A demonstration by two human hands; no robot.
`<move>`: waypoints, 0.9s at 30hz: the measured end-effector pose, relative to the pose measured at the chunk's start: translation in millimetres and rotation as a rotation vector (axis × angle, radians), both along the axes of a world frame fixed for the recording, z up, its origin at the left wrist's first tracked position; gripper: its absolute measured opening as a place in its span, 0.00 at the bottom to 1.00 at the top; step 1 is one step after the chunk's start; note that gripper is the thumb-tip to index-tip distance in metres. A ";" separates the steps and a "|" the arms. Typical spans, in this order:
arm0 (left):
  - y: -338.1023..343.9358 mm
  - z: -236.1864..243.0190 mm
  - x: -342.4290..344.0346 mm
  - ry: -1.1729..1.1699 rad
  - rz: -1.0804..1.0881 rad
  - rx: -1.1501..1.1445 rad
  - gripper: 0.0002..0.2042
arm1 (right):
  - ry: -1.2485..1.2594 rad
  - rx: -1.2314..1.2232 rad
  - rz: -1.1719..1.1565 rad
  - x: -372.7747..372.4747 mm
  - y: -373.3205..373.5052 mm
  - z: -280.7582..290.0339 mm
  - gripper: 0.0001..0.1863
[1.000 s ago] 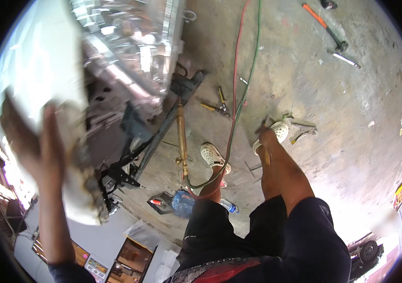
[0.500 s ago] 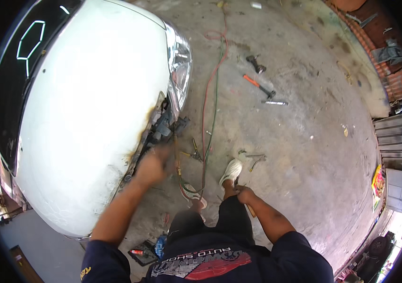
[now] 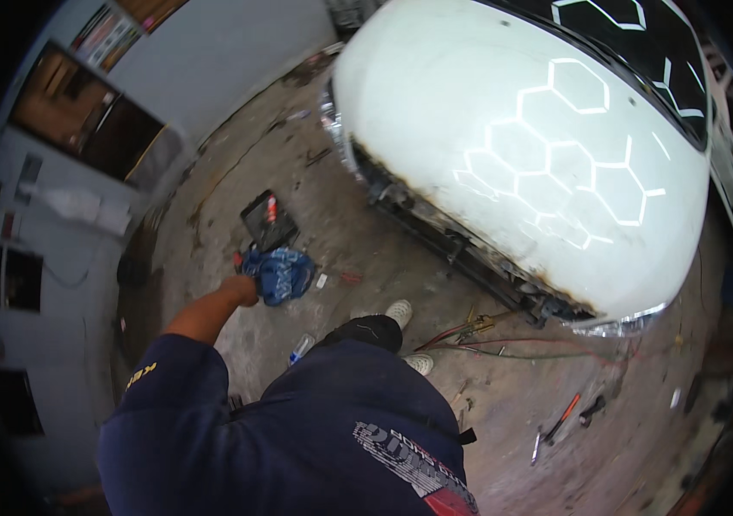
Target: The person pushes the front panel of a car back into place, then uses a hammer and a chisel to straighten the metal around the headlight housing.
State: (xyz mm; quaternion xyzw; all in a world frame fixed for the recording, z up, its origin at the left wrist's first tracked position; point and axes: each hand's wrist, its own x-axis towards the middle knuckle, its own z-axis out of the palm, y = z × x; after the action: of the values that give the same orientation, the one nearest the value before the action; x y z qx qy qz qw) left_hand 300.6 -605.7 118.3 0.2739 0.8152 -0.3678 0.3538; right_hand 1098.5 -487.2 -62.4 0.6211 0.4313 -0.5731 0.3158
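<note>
My left hand (image 3: 242, 291) reaches down at the left, right against the edge of a blue item with pale printing (image 3: 279, 277) on the floor. Whether that item is cloth, a bag or a mask, I cannot tell. The hand's fingers are turned away, so their grip is hidden. Just beyond lies a black tray or open case (image 3: 268, 225) with a red-and-white tube (image 3: 272, 209) in it. My right hand is out of view.
A white car hood (image 3: 504, 146) with a rusty front edge and exposed front frame (image 3: 444, 245) stands at the upper right. Red and green hoses (image 3: 547, 354), a brass torch (image 3: 478, 325), an orange-handled hammer (image 3: 566, 413) and a clear bottle (image 3: 302, 348) lie on the floor.
My view and body have turned left. The left hand has gone from the car's front edge to the blue item. The right hand, earlier near my knee with a wooden-handled thing, has left view.
</note>
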 end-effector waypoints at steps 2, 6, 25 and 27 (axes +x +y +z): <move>-93.5 -20.9 38.7 -0.085 0.151 -0.022 0.22 | -0.002 0.047 0.147 -15.2 54.8 29.4 0.18; -161.2 -82.5 141.1 -0.434 0.263 -0.047 0.29 | -0.060 0.124 0.323 -61.6 125.8 88.7 0.12; -182.2 -111.2 -206.7 -0.100 0.740 0.761 0.28 | 0.346 0.381 0.577 -570.1 205.4 162.9 0.12; -187.8 -104.7 -255.2 -0.032 0.770 0.834 0.28 | 0.341 0.312 0.494 -628.8 213.5 171.4 0.17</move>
State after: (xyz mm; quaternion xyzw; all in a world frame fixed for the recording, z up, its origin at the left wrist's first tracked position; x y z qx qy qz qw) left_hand 45.4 -793.5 13.5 0.0790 0.9270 0.1451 0.3368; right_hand 469.7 -273.8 109.0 0.4339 0.6978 -0.5019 0.2700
